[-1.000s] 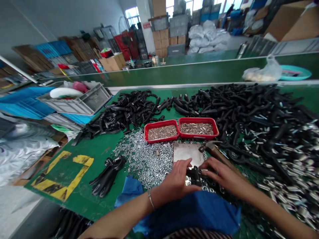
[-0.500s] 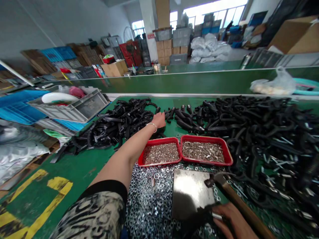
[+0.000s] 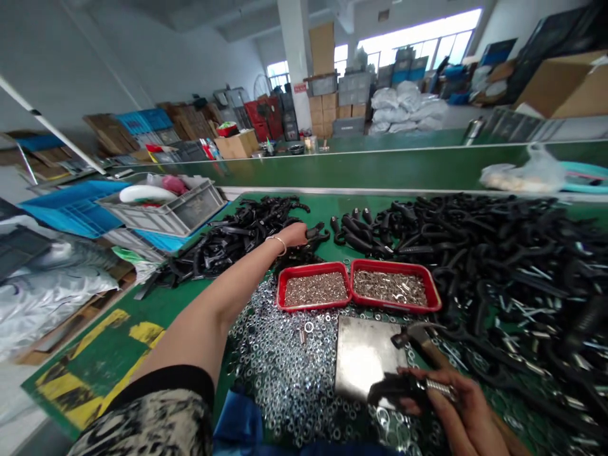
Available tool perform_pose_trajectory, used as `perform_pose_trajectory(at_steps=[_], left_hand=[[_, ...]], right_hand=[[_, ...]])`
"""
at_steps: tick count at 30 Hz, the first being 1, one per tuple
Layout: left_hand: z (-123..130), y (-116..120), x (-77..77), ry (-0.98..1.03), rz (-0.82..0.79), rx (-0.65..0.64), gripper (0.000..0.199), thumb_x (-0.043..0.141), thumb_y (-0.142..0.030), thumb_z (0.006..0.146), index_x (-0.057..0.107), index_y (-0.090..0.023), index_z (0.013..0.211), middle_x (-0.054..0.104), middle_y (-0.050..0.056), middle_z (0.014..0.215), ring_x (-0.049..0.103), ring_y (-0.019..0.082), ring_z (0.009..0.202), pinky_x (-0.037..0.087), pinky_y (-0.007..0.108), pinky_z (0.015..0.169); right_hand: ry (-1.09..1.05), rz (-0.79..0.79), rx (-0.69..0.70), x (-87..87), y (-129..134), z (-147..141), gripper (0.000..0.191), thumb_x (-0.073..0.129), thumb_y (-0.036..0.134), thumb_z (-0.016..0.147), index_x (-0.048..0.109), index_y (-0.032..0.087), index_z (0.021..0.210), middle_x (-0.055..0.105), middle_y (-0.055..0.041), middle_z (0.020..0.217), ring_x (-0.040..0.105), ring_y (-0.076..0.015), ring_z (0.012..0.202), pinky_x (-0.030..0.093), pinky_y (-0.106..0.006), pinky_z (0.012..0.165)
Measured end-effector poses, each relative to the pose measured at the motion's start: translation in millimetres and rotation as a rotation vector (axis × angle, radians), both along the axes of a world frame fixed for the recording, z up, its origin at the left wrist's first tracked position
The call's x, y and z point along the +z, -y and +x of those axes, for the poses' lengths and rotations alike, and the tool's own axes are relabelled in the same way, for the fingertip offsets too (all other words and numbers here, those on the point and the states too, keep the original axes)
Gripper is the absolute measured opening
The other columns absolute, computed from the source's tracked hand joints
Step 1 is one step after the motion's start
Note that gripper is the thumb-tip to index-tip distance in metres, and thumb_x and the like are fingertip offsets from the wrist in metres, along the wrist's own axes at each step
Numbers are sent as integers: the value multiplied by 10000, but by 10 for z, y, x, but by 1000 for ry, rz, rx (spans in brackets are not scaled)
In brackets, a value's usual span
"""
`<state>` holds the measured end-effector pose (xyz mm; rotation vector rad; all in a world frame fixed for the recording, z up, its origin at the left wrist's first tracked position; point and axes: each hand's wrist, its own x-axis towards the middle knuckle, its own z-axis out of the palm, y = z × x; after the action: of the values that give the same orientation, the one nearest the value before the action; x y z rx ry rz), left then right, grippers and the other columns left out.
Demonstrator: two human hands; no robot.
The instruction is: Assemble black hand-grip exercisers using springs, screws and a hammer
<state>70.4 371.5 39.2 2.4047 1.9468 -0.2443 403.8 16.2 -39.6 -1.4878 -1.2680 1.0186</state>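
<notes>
Beyond the metal plate (image 3: 358, 351), our left hand (image 3: 294, 234) is at a black piece (image 3: 319, 234) — grip unclear to us — while by the plate's near right corner our right hand (image 3: 468, 408) holds a curved black part (image 3: 386, 389) and spring (image 3: 441, 387), seemingly to steady both together.

Two trays (image 3: 313, 288) sit side by side behind the plate (image 3: 365, 354), the hammer (image 3: 422, 342) at its right.

Bright windows (image 3: 420, 52) behind a white pillar (image 3: 295, 63) and stacked boxes (image 3: 324, 114)
</notes>
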Motion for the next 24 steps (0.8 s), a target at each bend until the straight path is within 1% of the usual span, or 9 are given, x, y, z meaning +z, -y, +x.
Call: perform_pose_trajectory(at_steps=[3,6,9,11,13,16,19,21,24], left_hand=[[-81,494,268,67,247,-34,339,599,-287,910,674,-164,1217,622,181,1297,547,342,1240,439,459,1018],[39,1212,283,277,426,-294,354,481,-184,965,635,-238,1280,554,127,1375,545,269,1223,449,416,1019],[314,1996,10,423,214,-625,330,423,-194,1001,649,-279,1227,579,84,1354,584,223,1162,479,354,963],[483,2440,-229,482,49,-751,274,455,-213,997,676,-278,1145,634,80,1275,606,225,1122,471,365,979],[580,2754,-426,548,-80,-799,244,485,-190,974,690,-269,1081,669,81,1202,626,221,1070,468,371,986],[610,2948,-592,606,-144,-722,303,445,-159,971,664,-252,1160,672,88,1187,623,218,1083,475,375,993],[686,2942,-682,552,30,-396,336,462,-283,996,586,-162,1283,611,155,1294,547,281,1232,424,469,1076],[832,2919,-761,482,96,-186,401,573,-377,946,584,-103,1239,559,208,1352,460,355,1332,360,544,1125],[1116,2919,-891,515,82,-129,348,647,-199,847,579,-96,1172,468,221,1458,316,385,1453,276,570,1182]], right_hand=[[-203,-105,7,104,29,-60,416,655,562,888,612,247,1158,741,-113,1193,746,-242,964,607,-319,850],[-416,-245,25,149,73,-78,466,675,581,867,667,207,1147,755,-114,1094,727,-217,831,598,-325,794],[-550,-335,131,175,165,-94,445,630,602,888,727,171,938,737,-107,916,667,-207,721,573,-326,671],[-543,-337,193,191,238,-112,450,600,607,905,725,177,868,714,-92,847,629,-202,685,555,-334,653],[-474,-315,169,193,296,-124,463,608,636,883,717,188,836,708,-85,827,620,-215,695,548,-348,661],[-434,-299,66,152,354,-97,500,643,687,826,714,193,802,720,-97,840,644,-247,759,553,-373,703],[-507,-326,9,77,388,-48,512,654,684,822,725,179,791,719,-102,817,653,-242,764,539,-359,710],[-520,-334,7,29,387,-38,524,643,681,836,734,166,807,716,-99,811,647,-226,745,523,-341,701],[-434,-274,60,-6,340,-66,527,627,666,860,744,154,909,714,-85,850,642,-217,790,502,-323,738]])
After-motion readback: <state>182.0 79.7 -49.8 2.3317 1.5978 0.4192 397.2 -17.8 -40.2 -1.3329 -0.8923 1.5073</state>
